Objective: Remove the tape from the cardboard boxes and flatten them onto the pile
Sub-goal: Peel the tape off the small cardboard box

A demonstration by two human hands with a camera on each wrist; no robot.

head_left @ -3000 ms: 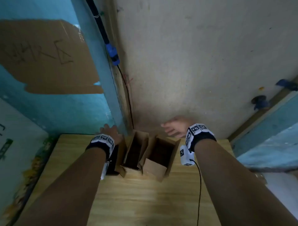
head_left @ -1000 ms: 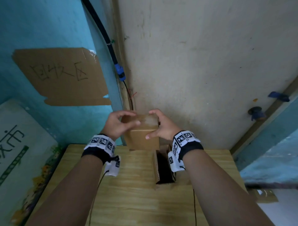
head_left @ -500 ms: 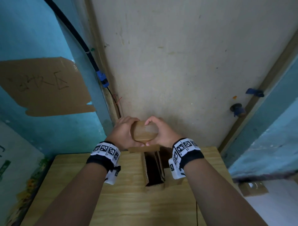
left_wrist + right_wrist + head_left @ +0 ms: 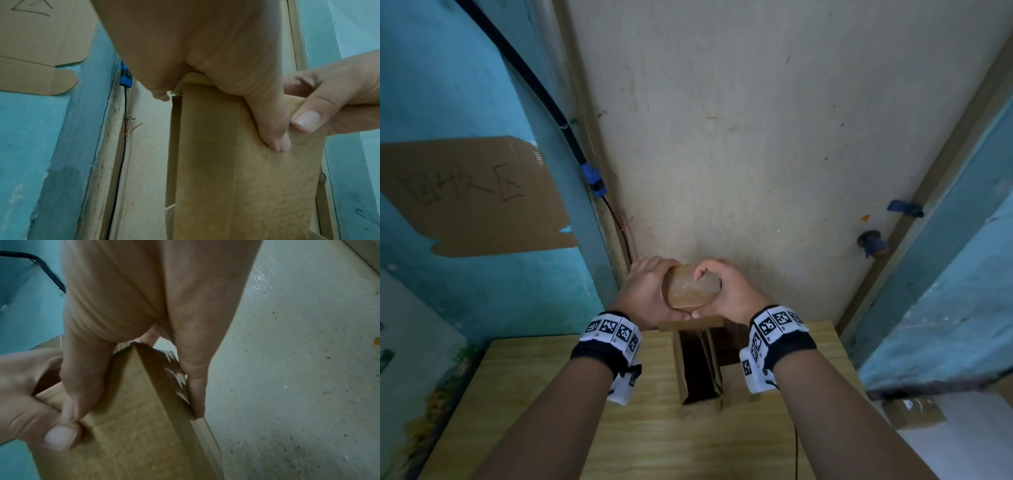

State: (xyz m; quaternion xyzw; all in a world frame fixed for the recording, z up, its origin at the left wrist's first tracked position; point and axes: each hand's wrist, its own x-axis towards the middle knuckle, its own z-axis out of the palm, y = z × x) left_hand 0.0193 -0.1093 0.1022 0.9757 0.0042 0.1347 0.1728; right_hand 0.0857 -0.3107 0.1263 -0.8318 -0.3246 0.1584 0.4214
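Both hands, left (image 4: 645,293) and right (image 4: 726,294), are gripping one small cardboard box (image 4: 693,289) above the wooden table (image 4: 524,394), thumbs pressing its taped face.

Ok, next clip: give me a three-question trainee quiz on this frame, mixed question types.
1. True or false: the held cardboard box rests on the wooden table.
2. Which hands grip the held box? A) left hand only B) right hand only C) both
3. Fill in: an open box stands on the table, directly ____ the held one in the head view.

Key: 1 false, it is lifted above the table; 2 C; 3 below.
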